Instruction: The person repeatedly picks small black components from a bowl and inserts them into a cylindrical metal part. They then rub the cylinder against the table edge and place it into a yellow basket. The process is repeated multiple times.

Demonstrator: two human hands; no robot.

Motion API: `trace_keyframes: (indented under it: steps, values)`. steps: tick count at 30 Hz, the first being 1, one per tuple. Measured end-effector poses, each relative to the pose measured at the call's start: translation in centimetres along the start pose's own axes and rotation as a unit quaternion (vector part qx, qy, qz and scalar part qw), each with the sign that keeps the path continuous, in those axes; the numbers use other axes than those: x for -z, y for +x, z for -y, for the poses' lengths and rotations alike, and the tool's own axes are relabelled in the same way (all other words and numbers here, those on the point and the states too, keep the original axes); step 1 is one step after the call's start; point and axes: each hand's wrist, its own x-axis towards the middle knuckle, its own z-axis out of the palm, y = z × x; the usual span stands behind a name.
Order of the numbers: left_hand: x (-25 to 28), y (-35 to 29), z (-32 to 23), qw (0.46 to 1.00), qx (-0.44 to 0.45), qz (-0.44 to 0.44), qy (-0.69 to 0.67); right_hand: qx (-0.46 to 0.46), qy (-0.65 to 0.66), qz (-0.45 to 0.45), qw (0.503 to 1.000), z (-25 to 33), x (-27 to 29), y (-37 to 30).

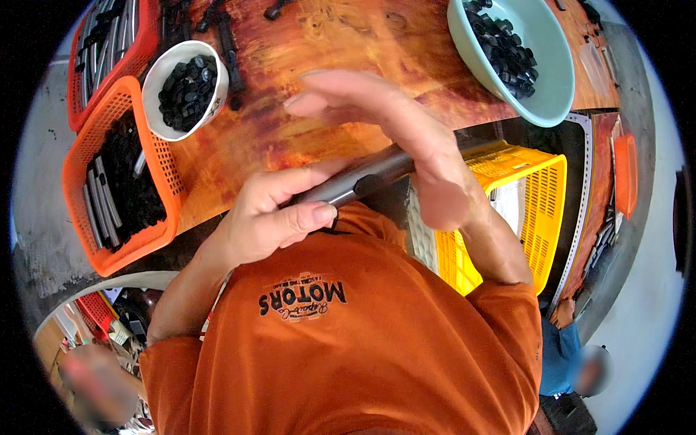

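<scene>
A dark grey tube (373, 174) with a small black piece on its side lies across the front of my body, over the table's near edge. Around its left end my left hand (264, 210) is closed, thumb along the near side. My right hand (384, 116) is raised over the other end, its fingers stretched out toward the left and apart from the tube. The wrist side of that hand hides part of the tube; whether it touches there, I cannot tell.
On the wooden table (348, 51) stand a white bowl (150, 109) and a pale blue basin (554, 80), both holding black caps. Orange (85, 210) and red baskets (150, 43) with tubes are at left. A yellow crate (547, 217) stands right. Two other people appear at the lower corners.
</scene>
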Motion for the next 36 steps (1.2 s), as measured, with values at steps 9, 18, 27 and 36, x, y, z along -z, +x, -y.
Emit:
trace_keyframes:
  steps: [9, 18, 27, 36]
  values:
    - [1.2, 1.2, 3.1, 0.769, -0.291, -0.083, 0.563, -0.221, 0.072, -0.105, 0.967, -2.1, -1.8, -1.4]
    - [1.2, 0.0, 1.2, 0.924, 0.124, 0.155, -0.327, 0.186, -0.120, 0.077, 0.972, 0.1, 1.0, 1.6]
    - [-1.1, -0.5, -0.2, 0.988, -0.105, 0.034, 0.107, 0.202, -0.016, 0.046, 0.978, 1.4, -0.6, 1.3]
    - [-0.3, 0.6, 1.1, 0.849, -0.199, -0.068, 0.485, -0.156, 0.085, -0.113, 0.977, -2.0, -1.8, -1.0]
